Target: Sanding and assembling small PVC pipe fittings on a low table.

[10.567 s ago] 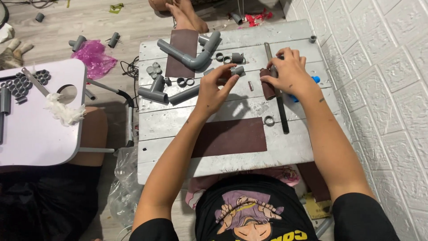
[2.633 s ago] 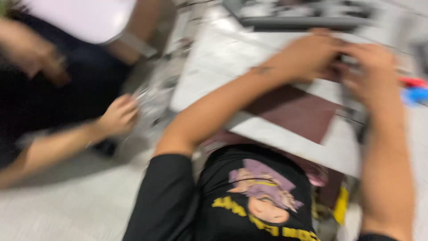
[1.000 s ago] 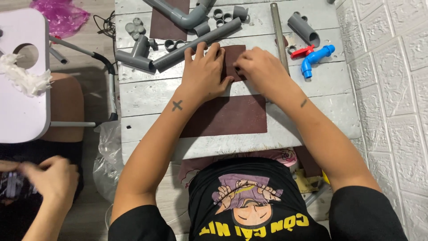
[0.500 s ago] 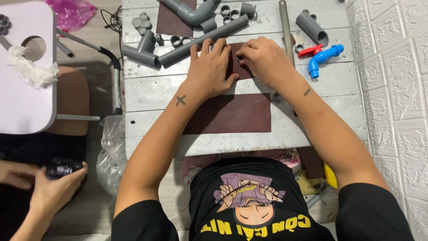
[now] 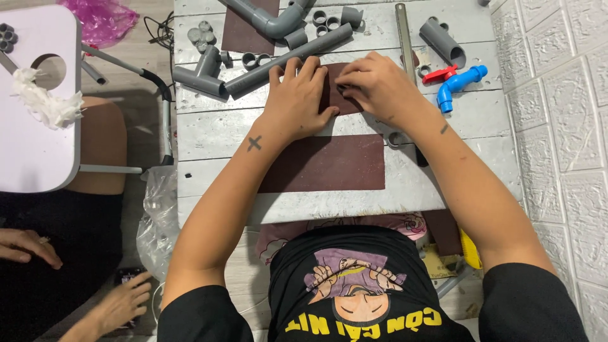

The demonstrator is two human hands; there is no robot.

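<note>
two hands, left hand (image 5: 297, 101) and right hand (image 5: 373, 85), press a small brown sandpaper piece (image 5: 335, 95).

Sandpaper piece (image 5: 334, 95) under both hands, larger sheet (image 5: 326, 163) nearer, pipes (image 5: 288, 58) behind, tap (image 5: 459, 84) right.

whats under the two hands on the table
A small dark brown sheet lies flat on the grey table, pressed by the left hand and right hand. Whatever else lies beneath the palms is covered.
</note>
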